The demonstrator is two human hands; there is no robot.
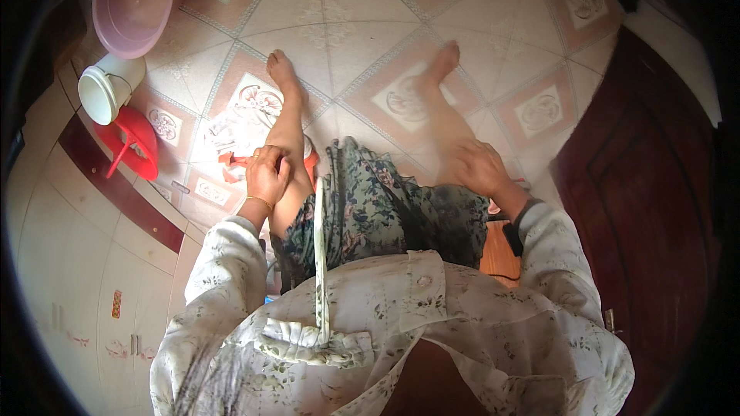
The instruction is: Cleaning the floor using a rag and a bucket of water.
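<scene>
My left hand (pixel 266 177), with a thin bracelet at its wrist, rests on my bare left leg near the knee, its fingers slightly bent over the skin. A red-orange thing (pixel 232 166) shows beside that hand and behind the leg; its kind cannot be made out. On my right knee lies my right hand (pixel 476 168), fingers spread over it and somewhat blurred. Neither hand visibly holds anything. Between them, a dark green flowered garment (pixel 378 200) covers my thighs. A pale cloth strap (pixel 321 262) hangs from my light patterned top (pixel 416 308).
At the far left are a pink basin (pixel 137 42), a white bucket (pixel 99 96) and a red plastic thing (pixel 139 142). Pale cabinets (pixel 92 239) line the left side. A dark red door (pixel 632 177) stands at right. Patterned tiles (pixel 347 69) cover the floor.
</scene>
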